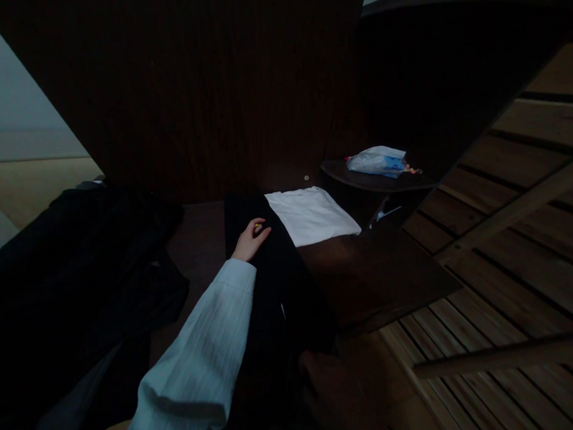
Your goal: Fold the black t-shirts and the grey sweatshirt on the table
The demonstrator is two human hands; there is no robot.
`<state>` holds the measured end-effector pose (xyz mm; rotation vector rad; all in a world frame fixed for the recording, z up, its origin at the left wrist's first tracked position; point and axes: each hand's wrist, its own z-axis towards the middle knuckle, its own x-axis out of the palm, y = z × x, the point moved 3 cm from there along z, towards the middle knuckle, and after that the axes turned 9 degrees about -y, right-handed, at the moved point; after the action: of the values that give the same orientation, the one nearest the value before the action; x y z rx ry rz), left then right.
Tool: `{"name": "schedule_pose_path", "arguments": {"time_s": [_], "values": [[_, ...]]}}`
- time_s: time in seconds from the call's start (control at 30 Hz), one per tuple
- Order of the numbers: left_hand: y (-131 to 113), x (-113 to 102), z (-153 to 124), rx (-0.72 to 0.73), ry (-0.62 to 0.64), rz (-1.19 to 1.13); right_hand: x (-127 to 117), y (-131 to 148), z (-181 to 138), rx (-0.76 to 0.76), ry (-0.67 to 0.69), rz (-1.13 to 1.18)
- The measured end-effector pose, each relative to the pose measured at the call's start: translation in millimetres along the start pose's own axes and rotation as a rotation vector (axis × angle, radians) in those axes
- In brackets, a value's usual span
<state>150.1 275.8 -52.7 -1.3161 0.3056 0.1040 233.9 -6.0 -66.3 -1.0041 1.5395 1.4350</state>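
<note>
Below L fingers (263,235) | dk cloth (286,272), contact unclear | wht cloth (311,216) beside

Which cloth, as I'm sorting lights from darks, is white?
The white cloth by the small shelf; the black cloth beneath the left hand and leftmost heap are dark.

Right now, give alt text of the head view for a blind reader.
A person's left hand in a pale sleeve is on or just above black fabric beside a folded white cloth. The right hand shows dimly below; a plastic packet lies on a rounded shelf.
</note>
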Motion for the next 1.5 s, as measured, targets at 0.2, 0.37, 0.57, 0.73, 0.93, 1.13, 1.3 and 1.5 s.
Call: {"name": "schedule_pose_path", "arguments": {"time_s": [0.2, 0.37, 0.57, 0.73, 0.93, 1.13, 1.3, 1.5], "values": [[5.5, 5.1, 2.8, -0.024, 0.052, -0.041, 24.9, -8.6, 3.8, 0.098, -0.038, 0.022], [-1.3, 5.6, 1.4, 0.029, 0.132, -0.112, 29.7, -13.4, 1.8, 0.085, -0.138, 0.061], [-7.1, 5.4, 3.4, 0.055, 0.122, -0.194, 20.4, -0.6, -5.7, 0.01, -0.34, 0.113], [-1.8, 7.6, 5.7, 0.017, 0.1, -0.175, 33.1, -0.3, -0.3, 0.003, -0.265, 0.092], [1.5, 8.1, 7.2, -0.017, 0.066, -0.185, 36.3, -10.5, 0.9, 0.044, -0.256, 0.113], [2.7, 7.4, 8.6, -0.03, 0.041, -0.214, 26.2, -9.9, -2.7, 0.044, -0.413, 0.144], [6.0, 7.7, 9.1, -0.043, 0.033, -0.23, 25.4, -10.9, -6.6, -0.002, -0.54, 0.149], [6.2, 8.9, 9.2, -0.048, 0.035, -0.211, 29.1, -9.3, -7.2, -0.044, -0.486, 0.118]]}}
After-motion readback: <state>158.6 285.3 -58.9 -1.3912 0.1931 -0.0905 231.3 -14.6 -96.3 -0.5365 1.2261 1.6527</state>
